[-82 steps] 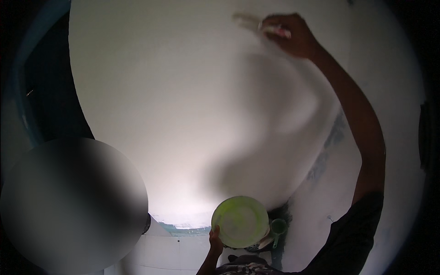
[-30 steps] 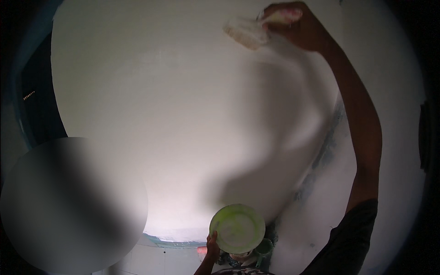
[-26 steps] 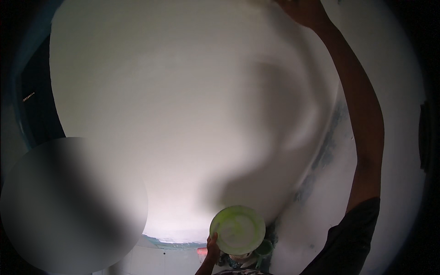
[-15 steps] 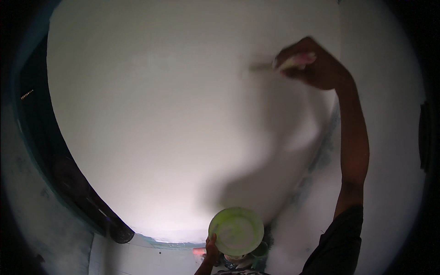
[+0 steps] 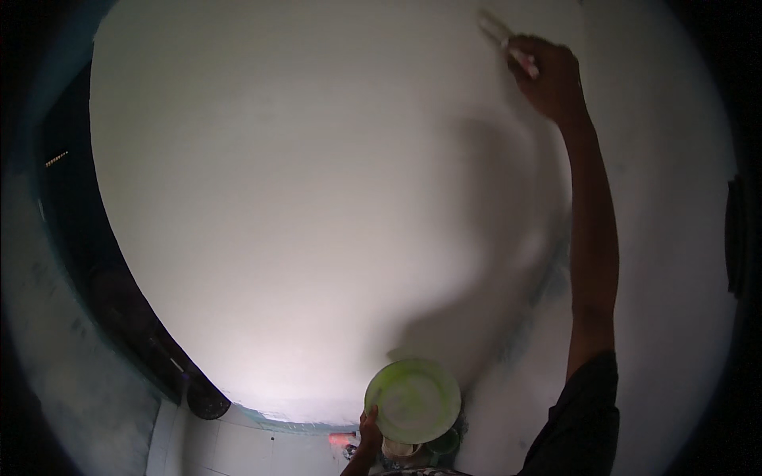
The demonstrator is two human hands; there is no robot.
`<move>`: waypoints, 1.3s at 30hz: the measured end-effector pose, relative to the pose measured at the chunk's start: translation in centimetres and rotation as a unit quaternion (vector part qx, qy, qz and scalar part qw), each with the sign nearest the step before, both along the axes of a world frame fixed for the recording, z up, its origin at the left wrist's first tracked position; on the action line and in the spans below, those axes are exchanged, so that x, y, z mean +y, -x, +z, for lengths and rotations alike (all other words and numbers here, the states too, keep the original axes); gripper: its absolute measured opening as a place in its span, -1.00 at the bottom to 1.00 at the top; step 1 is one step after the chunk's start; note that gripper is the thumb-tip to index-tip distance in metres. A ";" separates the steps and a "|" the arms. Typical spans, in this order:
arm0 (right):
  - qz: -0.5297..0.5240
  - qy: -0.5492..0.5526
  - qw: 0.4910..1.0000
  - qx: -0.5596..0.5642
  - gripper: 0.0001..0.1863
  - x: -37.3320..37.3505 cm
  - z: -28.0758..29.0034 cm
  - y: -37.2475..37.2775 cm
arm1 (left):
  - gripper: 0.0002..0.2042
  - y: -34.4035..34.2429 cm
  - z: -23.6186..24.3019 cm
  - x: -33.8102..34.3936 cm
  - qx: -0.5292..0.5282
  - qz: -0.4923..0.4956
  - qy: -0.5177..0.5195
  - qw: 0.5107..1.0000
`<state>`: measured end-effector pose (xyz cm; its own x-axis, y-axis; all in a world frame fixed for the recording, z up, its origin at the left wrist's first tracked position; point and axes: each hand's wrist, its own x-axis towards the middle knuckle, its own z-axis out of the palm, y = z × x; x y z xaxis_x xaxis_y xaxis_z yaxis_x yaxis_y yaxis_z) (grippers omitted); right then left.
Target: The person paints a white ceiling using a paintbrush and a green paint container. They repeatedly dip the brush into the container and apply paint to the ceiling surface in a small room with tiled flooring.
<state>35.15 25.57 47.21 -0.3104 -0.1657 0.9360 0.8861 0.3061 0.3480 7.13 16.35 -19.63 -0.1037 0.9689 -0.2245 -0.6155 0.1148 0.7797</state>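
My right hand (image 5: 548, 75) is raised at the upper right, its fingers closed round a slim pale-handled tool (image 5: 495, 28). The tool's tip reaches up and left against a large whitish wall (image 5: 302, 198); whether it is a brush or a putty knife is too blurred to tell. Low in the view, my left hand (image 5: 371, 428) grips the left rim of a round green plate (image 5: 414, 401). Whitish material is smeared over the plate's inside. My right arm's shadow falls across the wall.
A wall corner with bluish patches (image 5: 548, 285) runs down the right side. To the left is a dark opening (image 5: 119, 293). Below lie a pale tiled floor (image 5: 238, 448), an orange-red object (image 5: 342, 439) and a green container (image 5: 444, 444) partly behind the plate.
My right hand has moved up the wall with the tool, whose tip has swung from pointing left to up-left. The left hand and plate have barely shifted.
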 end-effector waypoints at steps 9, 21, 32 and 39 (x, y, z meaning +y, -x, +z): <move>0.125 0.317 0.940 -0.029 -0.82 -6.2 -8.4 2.7 | -0.52 0.7 2.7 -2.9 -0.007 0.028 -0.013 1.000; 0.085 0.004 0.991 -0.107 -0.76 4.4 0.9 12.3 | -0.50 7.4 5.0 -2.9 0.023 0.026 0.037 0.999; 0.182 0.396 0.886 -0.156 -0.89 -1.9 -4.6 21.5 | -0.52 17.5 7.0 -7.0 0.014 0.015 0.044 0.999; 0.164 0.214 0.962 -0.033 -0.89 0.4 3.4 25.4 | -0.52 22.6 3.9 -8.5 0.023 -0.002 0.028 0.999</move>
